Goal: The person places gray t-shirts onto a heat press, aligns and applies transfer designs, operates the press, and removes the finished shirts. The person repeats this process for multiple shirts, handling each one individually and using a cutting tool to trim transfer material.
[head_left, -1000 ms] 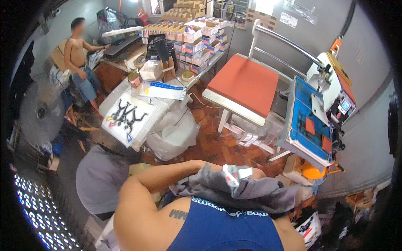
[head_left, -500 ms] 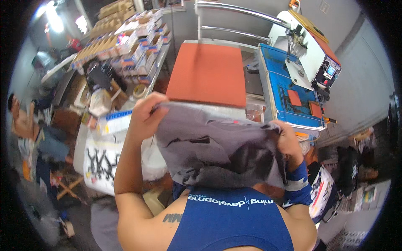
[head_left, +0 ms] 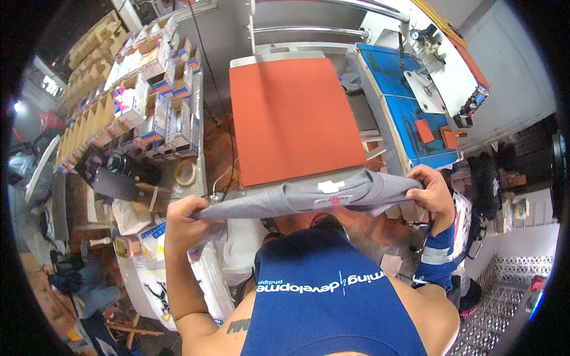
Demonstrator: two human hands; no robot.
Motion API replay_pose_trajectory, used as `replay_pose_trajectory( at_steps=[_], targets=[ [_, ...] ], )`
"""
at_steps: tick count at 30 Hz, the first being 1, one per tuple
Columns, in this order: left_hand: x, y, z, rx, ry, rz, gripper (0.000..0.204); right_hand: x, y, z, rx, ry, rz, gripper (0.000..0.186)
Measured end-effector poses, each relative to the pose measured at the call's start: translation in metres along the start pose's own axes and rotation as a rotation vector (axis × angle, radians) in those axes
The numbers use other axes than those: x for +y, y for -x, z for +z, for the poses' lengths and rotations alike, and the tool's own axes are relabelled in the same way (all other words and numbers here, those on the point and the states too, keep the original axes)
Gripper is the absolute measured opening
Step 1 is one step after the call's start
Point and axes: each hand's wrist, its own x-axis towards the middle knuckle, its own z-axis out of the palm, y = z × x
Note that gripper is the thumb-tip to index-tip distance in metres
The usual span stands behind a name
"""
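A grey T-shirt hangs stretched between my two hands, its neckline toward the middle and a white label inside the collar. My left hand is closed on one shoulder end of it. On the other end, my right hand grips the cloth between thumb and fingers. Just beyond the shirt lies the flat orange pad of a heat press; the shirt is held above and in front of its near edge. Most of the shirt's body is out of sight below the collar.
To the right of the pad stands a blue-topped platen with a white press arm and small orange pieces. Stacked cardboard boxes fill a table at the left, with a tape roll near its edge. A printed white sheet lies at the near left.
The shirt has gone from a crumpled, raised bundle to a taut edge with the collar showing. My hands have spread apart and lowered toward me. The view has shifted too.
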Motion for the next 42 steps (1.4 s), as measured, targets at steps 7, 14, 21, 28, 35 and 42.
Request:
replay_pose_trajectory(
  at_steps=[7,14,21,28,35,42],
  targets=[
    [0.022,-0.029,-0.006,0.145,0.173,0.093,0.02,0.013,-0.031,-0.027,0.242,0.385,-0.083,0.014],
    [0.049,-0.038,0.005,0.455,0.231,0.191,0.023,0.027,-0.046,-0.056,0.341,0.347,-0.285,0.014],
    [0.072,-0.064,0.012,0.471,0.195,0.101,0.016,0.031,-0.063,-0.087,0.237,0.074,-0.506,0.018],
    [0.029,-0.062,0.005,0.25,0.168,-0.071,0.004,0.052,-0.08,-0.072,0.138,0.325,-0.234,0.021],
    [-0.016,-0.055,-0.02,0.051,0.647,-0.242,0.002,0.028,-0.085,-0.078,0.198,0.108,0.02,0.011],
    [-0.013,-0.208,-0.073,0.444,-0.259,0.005,0.023,-0.11,-0.206,-0.132,0.315,0.694,-0.541,0.023]
  ],
)
